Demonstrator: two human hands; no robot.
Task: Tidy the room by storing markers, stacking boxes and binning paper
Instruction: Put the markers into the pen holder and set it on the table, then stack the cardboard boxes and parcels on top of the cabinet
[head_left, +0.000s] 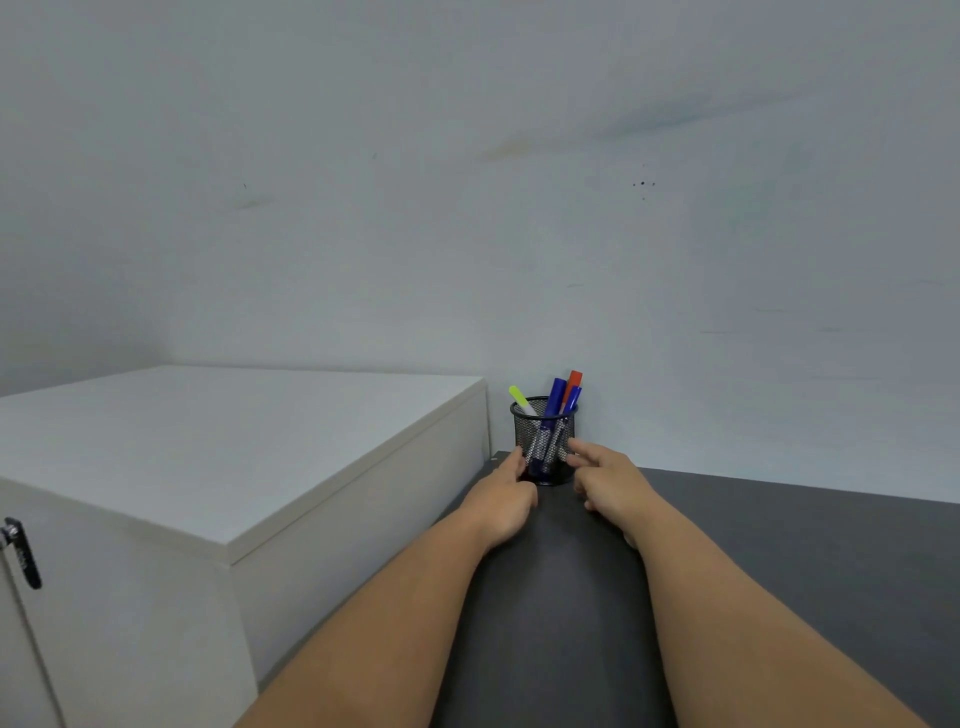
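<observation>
At the dark table's (779, 545) far left corner, we flank the black mesh cup (545, 447) of coloured markers (555, 402): left hand (506, 501) touching it (fingertips hidden), right hand (610, 480) fingers loosely extended beside it.

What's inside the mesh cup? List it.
The mesh cup holds two blue markers, an orange-capped marker and a yellow-capped highlighter. The hands and mesh obscure the bottom.

Black mesh pen holder (544, 441) upright on dark grey desk (779, 561), against pale wall (467, 208). Inside: yellow highlighter (521, 399), two blue markers (556, 396), one orange marker (573, 382). Left hand (501, 501) touching holder's left side; right hand (610, 480) beside its right, fingers extended. White cabinet (234, 441) at left.
</observation>
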